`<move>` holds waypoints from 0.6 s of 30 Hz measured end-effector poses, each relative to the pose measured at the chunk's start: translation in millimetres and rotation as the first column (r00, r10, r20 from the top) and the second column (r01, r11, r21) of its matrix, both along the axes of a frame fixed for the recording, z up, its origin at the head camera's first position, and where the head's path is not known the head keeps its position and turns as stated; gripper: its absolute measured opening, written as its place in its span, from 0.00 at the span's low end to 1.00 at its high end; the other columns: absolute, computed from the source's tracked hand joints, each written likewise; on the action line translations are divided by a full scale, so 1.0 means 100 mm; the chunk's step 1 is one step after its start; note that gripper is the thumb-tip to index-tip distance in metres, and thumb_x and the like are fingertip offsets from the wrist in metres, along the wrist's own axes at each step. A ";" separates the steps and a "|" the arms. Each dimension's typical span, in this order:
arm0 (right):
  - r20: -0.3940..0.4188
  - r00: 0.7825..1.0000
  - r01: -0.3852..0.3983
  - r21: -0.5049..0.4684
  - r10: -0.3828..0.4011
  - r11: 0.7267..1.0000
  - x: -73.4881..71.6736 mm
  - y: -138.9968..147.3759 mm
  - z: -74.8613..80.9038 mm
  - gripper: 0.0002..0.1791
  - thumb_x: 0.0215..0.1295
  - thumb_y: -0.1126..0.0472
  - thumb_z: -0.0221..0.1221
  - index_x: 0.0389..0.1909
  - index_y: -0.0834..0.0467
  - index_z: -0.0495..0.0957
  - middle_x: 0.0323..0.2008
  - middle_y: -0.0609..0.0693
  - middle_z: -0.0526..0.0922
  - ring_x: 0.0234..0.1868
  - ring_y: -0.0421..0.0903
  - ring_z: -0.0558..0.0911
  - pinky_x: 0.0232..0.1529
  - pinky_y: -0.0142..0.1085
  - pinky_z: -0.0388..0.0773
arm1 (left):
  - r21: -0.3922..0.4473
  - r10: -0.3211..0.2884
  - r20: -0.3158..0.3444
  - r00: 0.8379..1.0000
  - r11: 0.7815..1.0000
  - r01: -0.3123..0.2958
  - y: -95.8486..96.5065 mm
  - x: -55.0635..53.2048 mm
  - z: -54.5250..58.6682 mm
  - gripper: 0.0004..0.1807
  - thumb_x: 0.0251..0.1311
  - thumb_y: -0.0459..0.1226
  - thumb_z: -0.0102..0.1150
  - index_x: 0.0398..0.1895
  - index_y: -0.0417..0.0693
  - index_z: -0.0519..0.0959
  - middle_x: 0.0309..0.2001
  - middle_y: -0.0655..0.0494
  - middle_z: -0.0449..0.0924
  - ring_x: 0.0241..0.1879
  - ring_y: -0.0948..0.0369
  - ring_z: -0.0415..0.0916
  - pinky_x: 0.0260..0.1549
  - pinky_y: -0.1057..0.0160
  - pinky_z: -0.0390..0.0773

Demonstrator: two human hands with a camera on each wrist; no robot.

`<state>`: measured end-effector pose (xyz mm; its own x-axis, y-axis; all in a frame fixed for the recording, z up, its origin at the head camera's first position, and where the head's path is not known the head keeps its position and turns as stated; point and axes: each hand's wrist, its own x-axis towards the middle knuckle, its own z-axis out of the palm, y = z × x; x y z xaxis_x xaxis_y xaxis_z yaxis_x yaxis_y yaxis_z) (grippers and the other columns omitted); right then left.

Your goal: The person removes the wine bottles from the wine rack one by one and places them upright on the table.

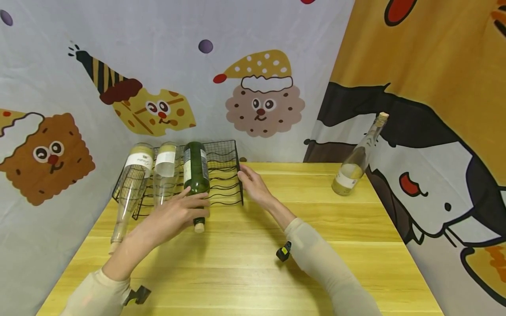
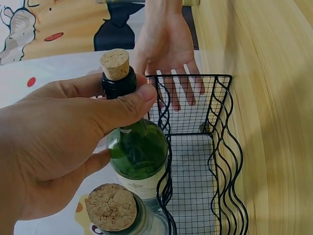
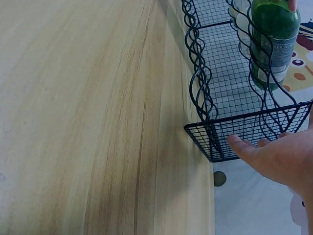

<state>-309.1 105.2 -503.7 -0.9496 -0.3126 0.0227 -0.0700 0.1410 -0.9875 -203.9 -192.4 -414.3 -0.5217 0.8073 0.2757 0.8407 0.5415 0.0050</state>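
Key relation: green bottle [image 1: 195, 169] lies in the wire rack [image 1: 222, 151], long axis roughly front-to-back, across the rows of wavy wires, base toward the back wall, corked neck toward the person

Left hand [image 1: 178, 213] is the near one: it's on the neck, thumb on one side and finger on the other, just below the cork [image 2: 115, 64]. Bottle body runs away from that hand, toward the rack's back

Right hand [image 1: 254, 186] sits at the rack's right end, fingers straight, spread along the outside of the mesh end panel [image 3: 274, 128]. Holding nothing; touching or just off the mesh, can't confirm. Hands well apart, with the bare right part of the rack between bottle and right hand

So from the right hand the bottle is off to the left, axis roughly parallel to that end panel. My read: left controls neck angle and fore-aft position, right is placed to steady the rack against a sideways shove

Neighbours: two clear bottles in the rack, left of the green one, also necks to the person: the middle one [image 1: 166, 171] right beside it, the far-left one [image 1: 128, 188] with its neck out past the front edge. Another clear bottle [image 1: 349, 173] stands upright on the table [image 1: 253, 272], well off to the right
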 end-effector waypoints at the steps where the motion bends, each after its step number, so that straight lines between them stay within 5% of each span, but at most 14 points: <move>1: 0.000 1.000 0.001 0.001 -0.001 1.000 0.00 0.00 0.00 0.36 0.95 0.42 0.45 0.93 0.52 0.55 0.91 0.54 0.60 0.89 0.60 0.66 0.87 0.63 0.72 | 0.004 -0.002 -0.003 1.000 1.000 0.002 0.00 0.00 0.00 0.32 0.43 0.23 0.89 0.54 0.53 0.92 0.64 0.52 0.92 0.74 0.45 0.84 0.79 0.28 0.74; 18: -0.001 1.000 -0.006 0.011 0.006 1.000 0.00 0.01 0.00 0.38 0.94 0.40 0.45 0.93 0.53 0.55 0.91 0.53 0.60 0.89 0.59 0.66 0.86 0.58 0.75 | 0.078 -0.009 -0.018 1.000 0.997 0.011 -0.01 0.05 0.01 0.37 0.45 0.23 0.89 0.62 0.53 0.91 0.67 0.54 0.91 0.75 0.48 0.82 0.81 0.29 0.73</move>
<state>-309.5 106.2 -503.5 -0.9477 -0.3185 0.0199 -0.0717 0.1518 -0.9858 -198.6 -193.2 -413.7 -0.5081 0.7880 0.3477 0.8464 0.5316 0.0321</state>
